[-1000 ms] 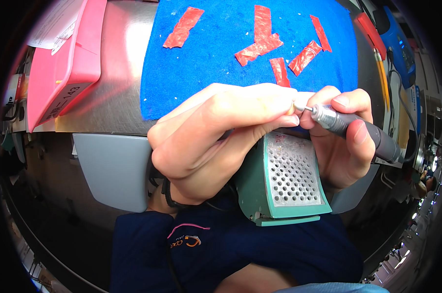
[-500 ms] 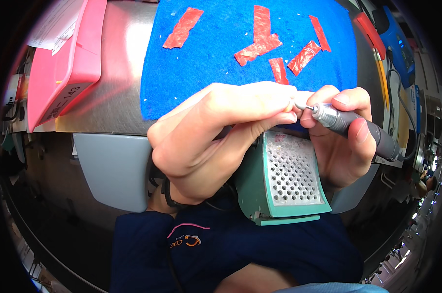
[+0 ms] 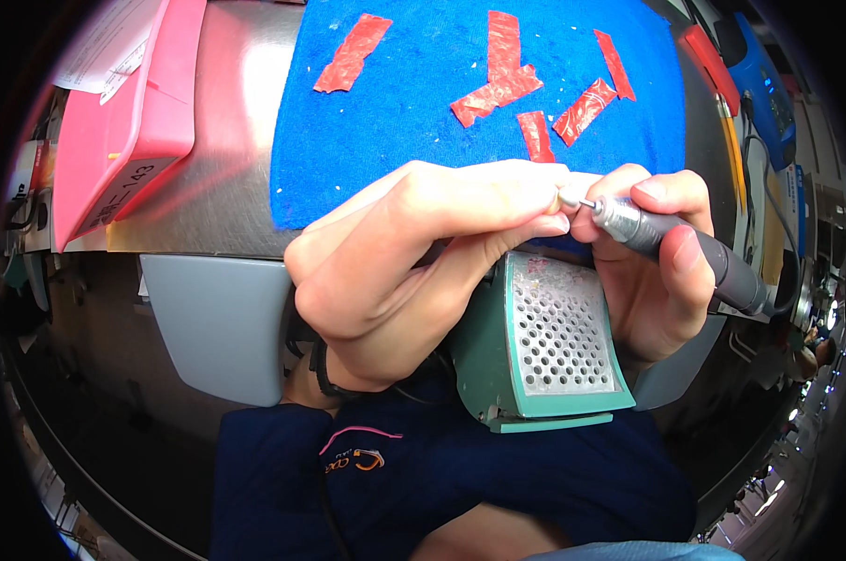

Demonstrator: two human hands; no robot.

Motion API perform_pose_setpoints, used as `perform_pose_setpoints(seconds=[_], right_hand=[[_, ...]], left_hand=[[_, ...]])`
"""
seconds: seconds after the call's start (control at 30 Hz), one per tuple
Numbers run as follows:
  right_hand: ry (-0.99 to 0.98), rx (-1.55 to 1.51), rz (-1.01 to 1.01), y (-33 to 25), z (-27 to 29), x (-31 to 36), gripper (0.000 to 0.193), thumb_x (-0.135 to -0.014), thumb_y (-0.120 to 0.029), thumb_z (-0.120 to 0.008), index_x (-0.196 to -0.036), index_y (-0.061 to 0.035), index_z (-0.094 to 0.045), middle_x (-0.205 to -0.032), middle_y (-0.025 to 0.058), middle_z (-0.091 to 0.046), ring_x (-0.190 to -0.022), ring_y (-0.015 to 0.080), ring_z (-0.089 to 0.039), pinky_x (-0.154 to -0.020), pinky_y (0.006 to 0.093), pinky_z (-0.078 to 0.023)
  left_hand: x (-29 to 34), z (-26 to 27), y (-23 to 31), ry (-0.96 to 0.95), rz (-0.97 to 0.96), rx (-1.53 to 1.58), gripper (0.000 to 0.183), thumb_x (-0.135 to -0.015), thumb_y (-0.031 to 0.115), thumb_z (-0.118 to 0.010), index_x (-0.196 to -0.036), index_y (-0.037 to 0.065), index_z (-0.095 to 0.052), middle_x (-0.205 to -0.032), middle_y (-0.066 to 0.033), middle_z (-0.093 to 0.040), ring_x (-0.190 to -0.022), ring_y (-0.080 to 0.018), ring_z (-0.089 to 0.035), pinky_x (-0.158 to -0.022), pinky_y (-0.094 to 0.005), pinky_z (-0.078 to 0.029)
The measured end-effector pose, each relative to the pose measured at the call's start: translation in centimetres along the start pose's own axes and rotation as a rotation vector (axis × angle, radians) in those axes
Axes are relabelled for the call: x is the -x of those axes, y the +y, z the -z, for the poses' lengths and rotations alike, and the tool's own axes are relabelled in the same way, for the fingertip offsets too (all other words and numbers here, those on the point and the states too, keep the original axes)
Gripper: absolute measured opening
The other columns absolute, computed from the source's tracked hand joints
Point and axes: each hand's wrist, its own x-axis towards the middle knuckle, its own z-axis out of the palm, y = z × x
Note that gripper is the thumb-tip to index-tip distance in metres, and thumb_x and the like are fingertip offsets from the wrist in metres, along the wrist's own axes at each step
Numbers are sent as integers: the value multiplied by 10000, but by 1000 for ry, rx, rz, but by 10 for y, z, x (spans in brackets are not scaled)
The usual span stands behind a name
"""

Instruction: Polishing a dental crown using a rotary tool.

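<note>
My left hand (image 3: 399, 248) is closed, its thumb and forefinger pinching a small pale piece (image 3: 568, 198) that is mostly hidden by the fingertips. My right hand (image 3: 657, 299) grips a dark grey rotary handpiece (image 3: 736, 279) with a silver nose. The thin shank of its bit points left, and its tip meets or nearly meets the pale piece; which of the two I cannot tell. Below both hands sits a green box with a perforated metal grille (image 3: 568, 327), close against my dark blue clothing.
A blue cloth (image 3: 385, 140) with several red strips (image 3: 584, 110) on it covers the bench beyond my hands. At left stands a pink bin (image 3: 109, 140) with papers. Pencils (image 3: 733, 154), a red-handled tool and a blue device (image 3: 764, 93) with cables lie at right.
My hands stay nearly in place. The handpiece has tilted and shifted very slightly, and the pale piece sits at a slightly different angle.
</note>
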Motion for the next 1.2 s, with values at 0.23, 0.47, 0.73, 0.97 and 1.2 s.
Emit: perform_pose_setpoints(seconds=[0.23, 0.47, 0.73, 0.97, 1.2], right_hand=[[-20, -18, -2, 0, 2, 0, 318, -987, -234, -495, -1201, 2, -481, -1024, 245, -545, -989, 309, -551, -951, 461, -426], [-93, -84, -22, 0, 10, 0, 333, -1004, -273, -461, -1209, -11, -480, -1032, 241, -551, -1020, 328, -546, -966, 482, -414], [-74, -83, 3, 2, 11, 1, 347, -1013, -288, -434, -1235, -24, -476, -1059, 233, -565, -1082, 373, -528, -1004, 493, -394], [-114, -56, -6, 2, 15, 0, 350, -1012, -279, -438, -1246, -20, -467, -1059, 244, -557, -1130, 404, -520, -1020, 507, -389], [-93, -64, -1, 3, 14, 1, 347, -1008, -269, -448, -1241, -12, -465, -1044, 248, -544, -1077, 388, -533, -982, 501, -408]], left_hand=[[0, -1, 2, 17, -1, -24, 256, -759, -188, -700, -953, -72, -580, -892, -246, -690, -863, -294, -708, -797, -403, -602], [-1, 3, 3, -15, 5, -61, 277, -754, -190, -706, -966, -74, -571, -925, -250, -685, -878, -288, -705, -801, -383, -601], [-4, 3, 2, -28, -6, -86, 332, -747, -187, -718, -1010, -75, -549, -1010, -259, -675, -915, -265, -702, -802, -341, -596], [-4, 3, 6, -24, 34, -101, 327, -755, -176, -720, -1015, -70, -553, -1002, -245, -680, -899, -243, -704, -771, -294, -595], [-3, 1, 8, -14, 39, -75, 293, -745, -185, -719, -972, -75, -571, -976, -244, -682, -885, -250, -703, -788, -322, -599]])
